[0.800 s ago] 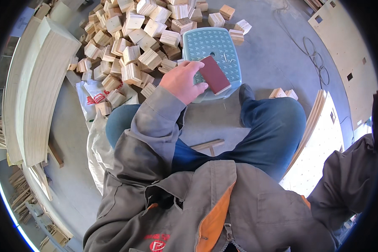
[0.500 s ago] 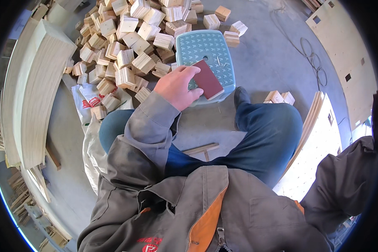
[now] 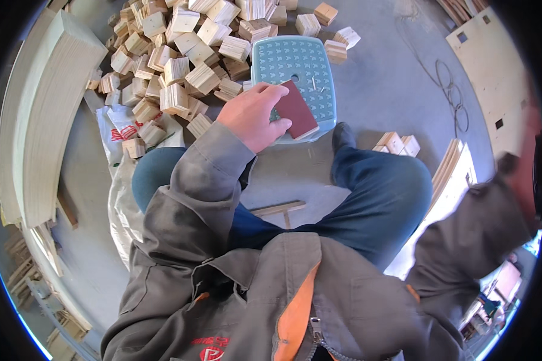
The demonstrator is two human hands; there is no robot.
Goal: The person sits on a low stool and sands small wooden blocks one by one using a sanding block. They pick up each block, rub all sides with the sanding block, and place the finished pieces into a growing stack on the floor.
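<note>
My left hand [image 3: 258,114] is closed on the near-left side of a wooden block [image 3: 296,110] with a reddish-brown face and a pale edge. Thumb and fingers pinch it on top of a light blue plastic stool [image 3: 325,120] with a textured seat and a small round hole. A few thin, pale slivers [image 3: 317,84] lie on that seat, beyond the block. Raised at the far right rim, my right hand [image 3: 527,156] is smeared by motion and partly cut off. A dark shape is beside it; whether the hand holds it, I cannot make out.
A heap of wooden blocks [image 3: 202,78] spreads beyond the stool to the left, partly over a white sack [image 3: 123,174]. Stacked curved-looking boards [image 3: 60,120] stand at left. Several blocks [image 3: 390,143] sit beyond my right knee. Plywood panels [image 3: 479,66] and a cable [image 3: 451,90] are at right.
My right arm has swung up and forward at the right rim, bringing the blurred hand into view. The left hand keeps its grip on the block; the whole view has shifted slightly.
</note>
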